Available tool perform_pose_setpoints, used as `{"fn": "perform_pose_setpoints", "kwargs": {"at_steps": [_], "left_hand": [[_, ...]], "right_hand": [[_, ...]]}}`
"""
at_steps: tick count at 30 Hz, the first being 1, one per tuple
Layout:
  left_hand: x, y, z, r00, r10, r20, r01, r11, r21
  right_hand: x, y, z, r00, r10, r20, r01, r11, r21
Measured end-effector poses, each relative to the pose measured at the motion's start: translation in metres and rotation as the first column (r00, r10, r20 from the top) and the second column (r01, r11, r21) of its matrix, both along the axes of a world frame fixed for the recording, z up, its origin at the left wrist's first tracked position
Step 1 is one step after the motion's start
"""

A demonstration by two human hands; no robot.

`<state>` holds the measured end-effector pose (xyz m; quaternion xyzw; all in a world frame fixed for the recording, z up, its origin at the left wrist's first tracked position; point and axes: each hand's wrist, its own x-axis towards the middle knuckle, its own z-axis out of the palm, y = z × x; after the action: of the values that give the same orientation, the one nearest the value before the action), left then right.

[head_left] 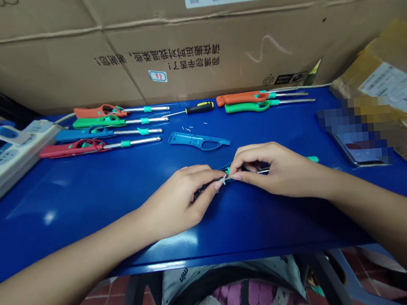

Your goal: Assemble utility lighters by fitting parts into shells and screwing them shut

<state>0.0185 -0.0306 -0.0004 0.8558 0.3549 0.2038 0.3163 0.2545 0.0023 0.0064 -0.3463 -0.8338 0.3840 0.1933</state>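
Observation:
My left hand is closed, thumb and forefinger pressed on an opened stick lighter low over the blue table. A small whitish piece shows at the thumb tip. Closed in a pinch beside it, my right hand has its fingertips almost touching the left ones; what they pinch is too small to make out. Most of the lighter is hidden by both hands; its metal tube and green tip show on the right. A loose blue lighter shell half lies just beyond.
Several lighters, including a red one, lie at back left. An orange lighter and a green one lie at back right, near a screwdriver. A power strip, phone and cardboard box border the table.

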Motion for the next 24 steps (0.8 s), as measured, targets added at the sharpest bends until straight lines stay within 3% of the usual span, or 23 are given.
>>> {"fn": "perform_pose_setpoints", "kwargs": {"at_steps": [24], "left_hand": [[0.0006, 0.0004, -0.0016, 1.0, -0.017, -0.023, 0.018, 0.999, 0.049]], "right_hand": [[0.0002, -0.0013, -0.002, 1.0, 0.021, -0.016, -0.021, 1.0, -0.002]]}}
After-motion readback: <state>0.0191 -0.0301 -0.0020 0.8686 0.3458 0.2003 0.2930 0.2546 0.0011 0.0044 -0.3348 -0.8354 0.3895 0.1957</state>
